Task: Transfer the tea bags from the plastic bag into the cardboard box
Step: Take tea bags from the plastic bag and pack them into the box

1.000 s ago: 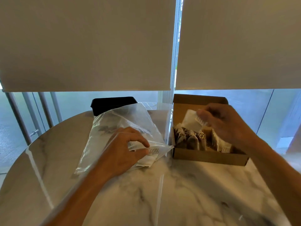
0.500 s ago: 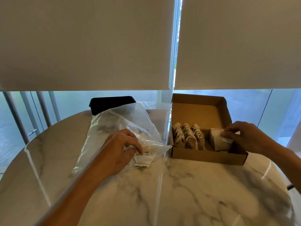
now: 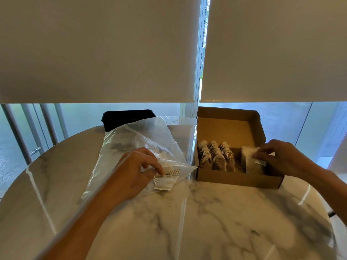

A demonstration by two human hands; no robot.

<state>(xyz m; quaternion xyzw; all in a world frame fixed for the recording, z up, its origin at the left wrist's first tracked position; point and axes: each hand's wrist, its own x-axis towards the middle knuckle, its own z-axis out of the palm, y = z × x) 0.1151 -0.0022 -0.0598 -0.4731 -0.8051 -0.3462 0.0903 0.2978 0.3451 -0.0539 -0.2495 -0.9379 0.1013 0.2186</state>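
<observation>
Head camera looks down on a round marble table (image 3: 187, 222) where a person is moving tea bags across from left to right. Their right hand (image 3: 277, 158) reaches into the open cardboard box (image 3: 234, 178), fingertips pinching the top of a white paper sachet (image 3: 252, 164) and seating it upright against the stack at the box's right end; beside that stack stand rows of brown tea bags (image 3: 216, 156) with strings and tags. Their left hand (image 3: 135, 171) rests on the crumpled clear plastic bag (image 3: 142, 139) near its mouth, fingers curled and pinching a sachet through or at the opening; another white sachet (image 3: 164, 182) lies just at the bag's lip, touching the tabletop. Behind the bag sits a black container (image 3: 127, 117). I'd judge this the placing step, with the load nearly all across, since only a couple of sachets seem to remain on the bag side. Next the right hand should let go once the sachet stands snug, then come back for the one the left hand is offering, drawing it clear of the clinging film.
</observation>
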